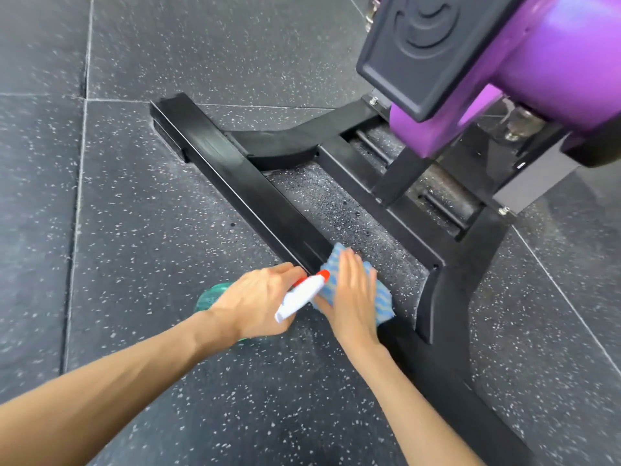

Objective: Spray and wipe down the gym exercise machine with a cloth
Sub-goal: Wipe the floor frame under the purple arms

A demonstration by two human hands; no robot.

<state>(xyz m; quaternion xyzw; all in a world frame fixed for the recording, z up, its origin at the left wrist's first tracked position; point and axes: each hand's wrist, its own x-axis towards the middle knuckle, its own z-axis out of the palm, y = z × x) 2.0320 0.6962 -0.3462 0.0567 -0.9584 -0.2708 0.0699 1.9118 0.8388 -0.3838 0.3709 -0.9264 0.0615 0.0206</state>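
The gym machine's black steel base bar (242,173) runs diagonally across the floor. My right hand (353,294) lies flat with straight fingers on a blue striped cloth (383,302), pressing it onto the near part of that bar. My left hand (255,301) grips a spray bottle (302,295) with a white head and red nozzle. Its teal body (210,297) shows behind the hand. The nozzle points toward the cloth.
Purple padding (554,62) and a black plastic cover (420,52) of the machine hang at the upper right. More black frame members (447,274) stand to the right of the cloth. Speckled dark rubber floor tiles (134,213) lie all around.
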